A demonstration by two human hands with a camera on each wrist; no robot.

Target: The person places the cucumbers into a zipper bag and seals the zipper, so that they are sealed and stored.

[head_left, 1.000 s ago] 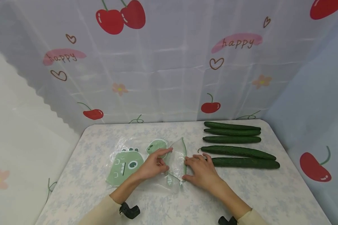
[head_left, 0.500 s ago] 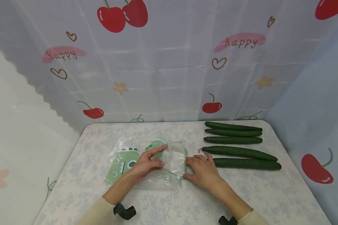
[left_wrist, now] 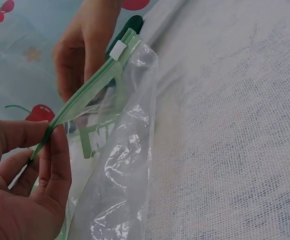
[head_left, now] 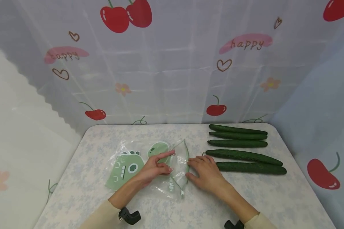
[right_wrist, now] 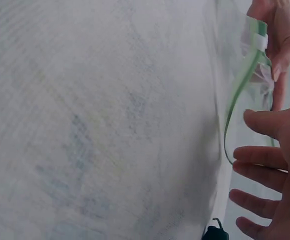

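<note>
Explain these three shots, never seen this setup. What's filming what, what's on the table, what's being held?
No machine here: a person works with two bare hands and wears three cameras. The wide shot comes from the head and looks down at the table. The other two come from small cameras strapped on each wrist, so each looks closely at its own hand's work.

On the table lie a clear zip bag with green cartoon prints, and five cucumbers in a row to its right.

The left hand pinches the bag's green zip strip; the left wrist view shows that grip close up. The right hand rests with its fingers relaxed at the bag's mouth, holding nothing.
</note>
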